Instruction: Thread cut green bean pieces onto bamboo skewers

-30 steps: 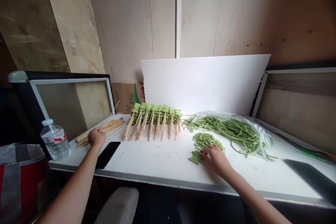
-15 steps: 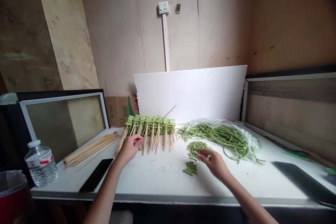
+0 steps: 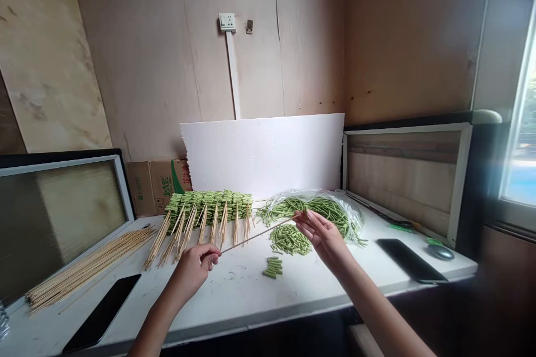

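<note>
My left hand point(image 3: 196, 268) is closed on one end of a thin wooden skewer point(image 3: 257, 236), which slants up to the right. At the skewer's other end, my right hand point(image 3: 320, 231) pinches a small piece of green bean point(image 3: 305, 212). Below and left of my right hand lies a pile of cut bean pieces point(image 3: 290, 239), with a small row of pieces point(image 3: 273, 267) nearer the front edge. Skewered bean bundles point(image 3: 209, 201) are stacked at the back left, their sticks pointing toward me.
Loose skewers point(image 3: 87, 268) and a black phone point(image 3: 103, 315) lie at left. Long beans point(image 3: 326, 209) in a clear bag are behind my right hand. A dark flat object point(image 3: 410, 260) and a mouse point(image 3: 440, 252) sit at right. A white board point(image 3: 266, 153) stands behind.
The view has turned right. The skewer now spans between my hands. My right hand has risen from beside the cut pile and holds a bean piece at the skewer's far end.
</note>
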`<state>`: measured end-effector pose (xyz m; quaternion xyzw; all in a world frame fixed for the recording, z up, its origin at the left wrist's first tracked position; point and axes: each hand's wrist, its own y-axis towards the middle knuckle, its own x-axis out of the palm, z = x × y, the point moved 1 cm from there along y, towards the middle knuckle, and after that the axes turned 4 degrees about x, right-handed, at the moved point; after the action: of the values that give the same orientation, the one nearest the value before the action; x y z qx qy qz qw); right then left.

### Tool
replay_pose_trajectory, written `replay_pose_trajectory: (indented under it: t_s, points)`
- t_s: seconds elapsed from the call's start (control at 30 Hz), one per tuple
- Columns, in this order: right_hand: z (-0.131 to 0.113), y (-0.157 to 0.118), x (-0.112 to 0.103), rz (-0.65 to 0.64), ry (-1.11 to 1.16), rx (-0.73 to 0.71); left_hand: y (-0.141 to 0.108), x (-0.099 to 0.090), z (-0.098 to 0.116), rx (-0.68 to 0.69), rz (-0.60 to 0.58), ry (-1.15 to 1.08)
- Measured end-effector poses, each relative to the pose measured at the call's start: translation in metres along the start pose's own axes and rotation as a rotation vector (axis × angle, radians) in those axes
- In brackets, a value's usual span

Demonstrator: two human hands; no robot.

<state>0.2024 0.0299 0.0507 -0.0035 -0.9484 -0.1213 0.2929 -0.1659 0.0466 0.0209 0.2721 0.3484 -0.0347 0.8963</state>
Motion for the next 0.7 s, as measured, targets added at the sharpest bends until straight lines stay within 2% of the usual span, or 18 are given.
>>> replay_pose_trajectory:
  t_s: [0.3, 0.7]
  points:
    - [0.004, -0.008, 0.004, -0.044, -0.018, 0.018, -0.003, 0.004, 0.005, 0.033, 0.011, 0.063]
    - [0.004, -0.012, 0.005, -0.015, -0.120, -0.018, -0.005, 0.003, 0.004, 0.048, 0.035, 0.123]
